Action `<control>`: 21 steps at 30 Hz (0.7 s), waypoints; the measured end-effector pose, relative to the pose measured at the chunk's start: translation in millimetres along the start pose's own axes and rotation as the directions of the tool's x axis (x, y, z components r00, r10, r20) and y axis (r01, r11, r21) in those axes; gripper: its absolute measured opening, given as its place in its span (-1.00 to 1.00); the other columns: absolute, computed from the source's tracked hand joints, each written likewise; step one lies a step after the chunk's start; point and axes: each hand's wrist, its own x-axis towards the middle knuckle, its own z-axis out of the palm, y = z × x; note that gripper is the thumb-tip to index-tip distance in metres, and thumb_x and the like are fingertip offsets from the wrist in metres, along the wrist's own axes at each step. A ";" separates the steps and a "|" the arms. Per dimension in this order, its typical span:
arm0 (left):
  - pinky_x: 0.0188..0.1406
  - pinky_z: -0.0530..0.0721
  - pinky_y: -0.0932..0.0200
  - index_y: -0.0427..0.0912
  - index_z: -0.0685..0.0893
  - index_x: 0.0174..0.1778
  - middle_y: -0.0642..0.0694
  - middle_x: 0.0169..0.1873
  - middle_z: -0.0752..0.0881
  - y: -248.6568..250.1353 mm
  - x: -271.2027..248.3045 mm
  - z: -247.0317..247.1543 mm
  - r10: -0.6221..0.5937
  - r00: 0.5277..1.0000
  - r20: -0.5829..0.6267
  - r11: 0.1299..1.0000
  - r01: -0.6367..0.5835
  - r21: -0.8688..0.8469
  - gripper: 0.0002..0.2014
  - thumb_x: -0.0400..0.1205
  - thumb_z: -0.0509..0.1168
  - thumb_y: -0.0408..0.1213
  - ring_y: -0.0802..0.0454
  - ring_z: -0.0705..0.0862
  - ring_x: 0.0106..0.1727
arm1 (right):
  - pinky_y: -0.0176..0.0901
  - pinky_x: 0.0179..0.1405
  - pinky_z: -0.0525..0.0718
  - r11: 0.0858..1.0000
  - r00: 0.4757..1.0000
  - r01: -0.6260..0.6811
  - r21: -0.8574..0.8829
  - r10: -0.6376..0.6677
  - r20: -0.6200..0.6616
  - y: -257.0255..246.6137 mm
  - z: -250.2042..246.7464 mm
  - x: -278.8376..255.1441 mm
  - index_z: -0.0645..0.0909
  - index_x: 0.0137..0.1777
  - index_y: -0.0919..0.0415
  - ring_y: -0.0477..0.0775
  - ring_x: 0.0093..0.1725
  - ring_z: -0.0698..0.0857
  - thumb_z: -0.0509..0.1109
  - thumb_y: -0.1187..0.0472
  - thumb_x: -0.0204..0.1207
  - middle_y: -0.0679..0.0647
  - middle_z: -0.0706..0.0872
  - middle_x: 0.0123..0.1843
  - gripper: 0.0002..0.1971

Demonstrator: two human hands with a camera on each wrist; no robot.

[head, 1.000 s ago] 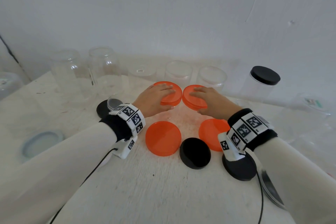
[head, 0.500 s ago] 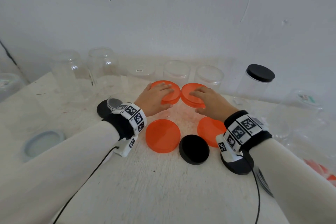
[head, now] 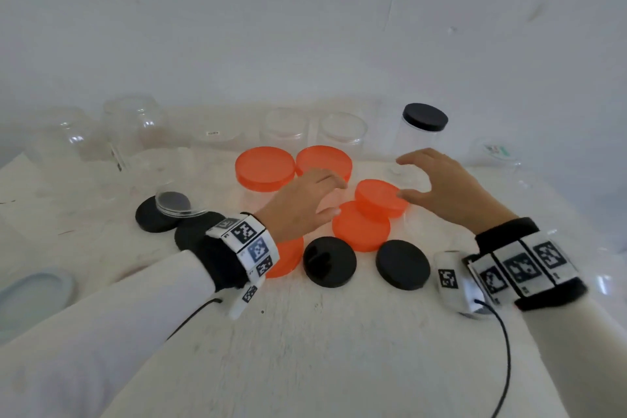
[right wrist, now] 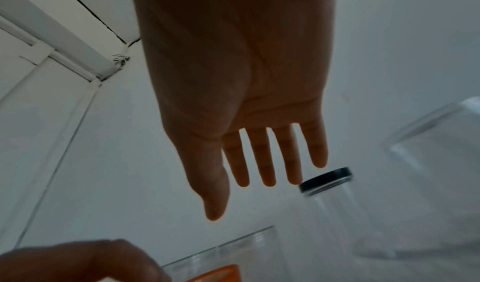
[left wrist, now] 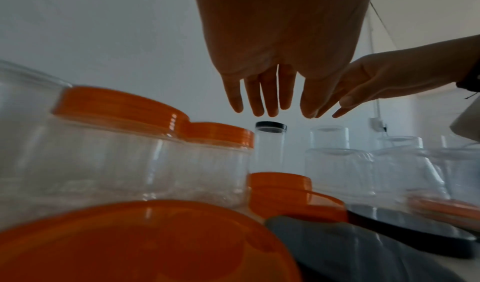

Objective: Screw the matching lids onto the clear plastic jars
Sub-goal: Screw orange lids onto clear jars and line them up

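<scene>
Nearest the person, two loose round black plastic lids lie flat on the white table (head: 305, 349), one (head: 329, 261) just left of the other (head: 402, 264); two more black lids (head: 152, 219) sit to the far left, one under a small clear dish (head: 178, 204). Taking the near left black lid as landmark: three loose flat orange plastic lids lie around it, one (head: 288, 260) touching its left side, half under the left wrist, and two just behind it, the upper one (head: 380, 197) tilted on the lower (head: 360, 227). The left hand (head: 302, 202) hovers above these with fingers loosely spread, holding nothing; the right hand (head: 441, 185), behind and right of the landmark, is wide open, thumb near the tilted lid's edge. Further behind stand two clear plastic jars capped in orange, side by side (head: 264, 168) (head: 325, 161). Half a second earlier both palms pressed on those two caps; now both hands have left them. At the back runs a row of open clear jars, roughly five, blurred (head: 342, 131), plus one tall clear jar with a black lid (head: 424, 122) at the right.
</scene>
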 end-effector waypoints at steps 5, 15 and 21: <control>0.35 0.21 0.33 -0.16 0.44 0.45 -0.08 0.42 0.44 11.2 20.6 32.0 -0.002 0.969 0.246 1.000 0.006 -0.016 -0.47 0.57 0.37 -0.16 0.04 0.34 0.45 | 0.15 0.39 0.43 0.984 0.984 -0.175 -0.021 0.176 0.009 29.8 -8.9 -24.6 0.46 0.41 0.10 0.12 0.42 0.41 0.50 0.08 0.43 0.05 0.44 0.43 -0.45; 0.53 0.09 0.16 -0.14 0.18 0.61 -0.06 0.63 0.09 15.0 70.7 58.2 -0.100 0.886 0.452 0.993 0.115 -0.006 -0.21 0.53 0.41 -0.04 0.03 0.06 0.62 | 0.18 0.45 0.29 0.929 0.900 -0.356 -0.102 0.370 0.231 30.8 -6.7 -14.9 0.19 0.59 0.06 0.31 0.55 0.16 0.52 0.04 0.42 0.16 0.10 0.62 -0.20; 0.56 0.15 0.06 -0.16 0.14 0.62 -0.14 0.61 0.16 13.1 81.7 67.2 -0.177 0.825 0.536 0.984 0.157 0.083 -0.25 0.58 0.33 -0.02 -0.04 0.10 0.61 | 0.16 0.39 0.36 0.911 0.864 -0.378 -0.164 0.411 0.291 33.3 -11.0 -16.0 0.17 0.59 0.08 0.30 0.51 0.22 0.50 0.01 0.43 0.14 0.19 0.57 -0.20</control>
